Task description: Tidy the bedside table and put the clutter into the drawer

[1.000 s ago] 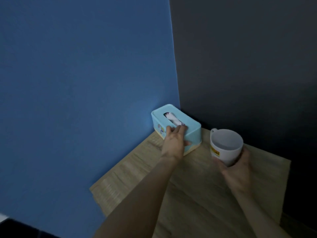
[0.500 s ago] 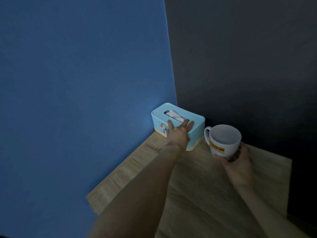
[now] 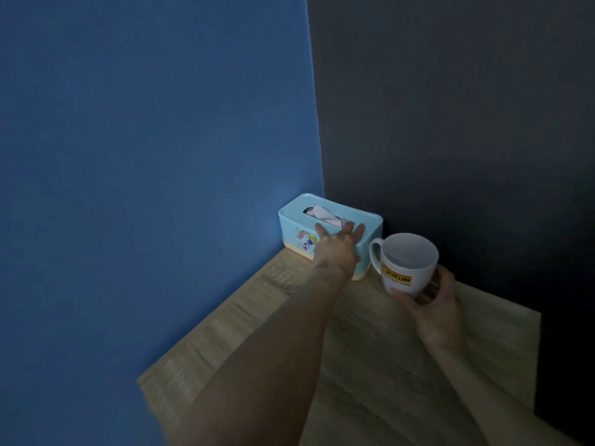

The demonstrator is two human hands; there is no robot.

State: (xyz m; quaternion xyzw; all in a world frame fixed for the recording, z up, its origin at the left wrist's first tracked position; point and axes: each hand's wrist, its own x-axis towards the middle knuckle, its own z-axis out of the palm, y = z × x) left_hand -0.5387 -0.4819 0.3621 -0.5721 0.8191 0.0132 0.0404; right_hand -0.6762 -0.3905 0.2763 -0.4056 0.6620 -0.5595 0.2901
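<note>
Mug (image 3: 406, 264) shifted left, "JOTUN" label

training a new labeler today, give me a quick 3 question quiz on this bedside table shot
1. True or false: the left hand lies flat on the tissue box with fingers spread.
2. Multiple choice: the right hand holds the white mug by A) its handle, B) its lower body, C) its rim.
3. Fill in: the tissue box stands in the corner where the blue wall meets the ____ wall.

Key
1. True: the fingers reach over its near top edge.
2. B: the handle points towards the tissue box, untouched.
3. Dark grey.
</note>
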